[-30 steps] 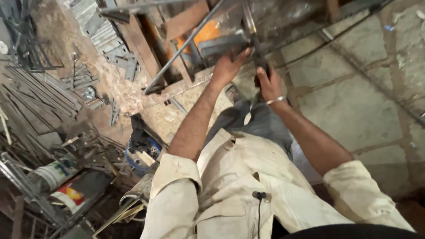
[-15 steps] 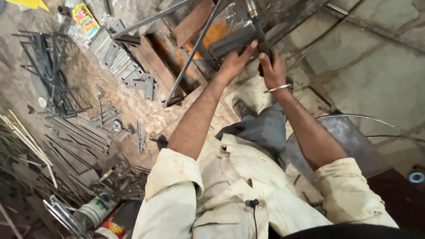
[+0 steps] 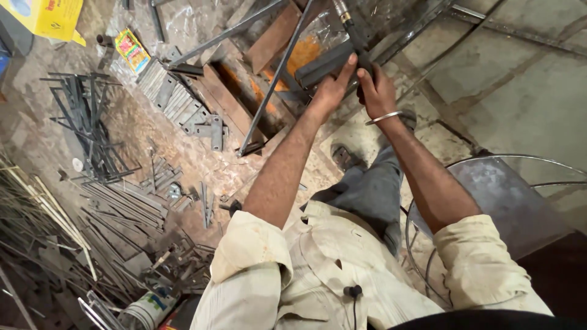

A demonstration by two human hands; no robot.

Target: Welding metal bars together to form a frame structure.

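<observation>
Two hands meet at the top of the view, over a dark grey metal bar (image 3: 324,64) that lies slantwise above the workshop floor. The bar is short, flat-sided and dull, with no shine; its lower left end shows a squared face, and its upper right end runs under the fingers. A thinner rod (image 3: 343,18) with a brassy collar near its top comes down from the upper edge and crosses the bar just where the hands are.

The left hand (image 3: 333,91) lies against the bar from below, fingers stretched up along its side and thumb spread, more pressed to it than wrapped round it. The right hand (image 3: 378,91), with a plain metal bangle (image 3: 384,117) at the wrist, is curled shut where the rod meets the bar; it seems to grip the rod, though the fingers hide the exact hold. The two hands sit just beside each other, nearly touching.

Beneath them a long thin steel rod (image 3: 275,79) leans down to the floor, and rusty flat plates (image 3: 229,101) lie side by side. Further left are a heap of cut strips (image 3: 92,131) and a small yellow packet (image 3: 132,51). A round metal stool (image 3: 507,198) stands at the right.
</observation>
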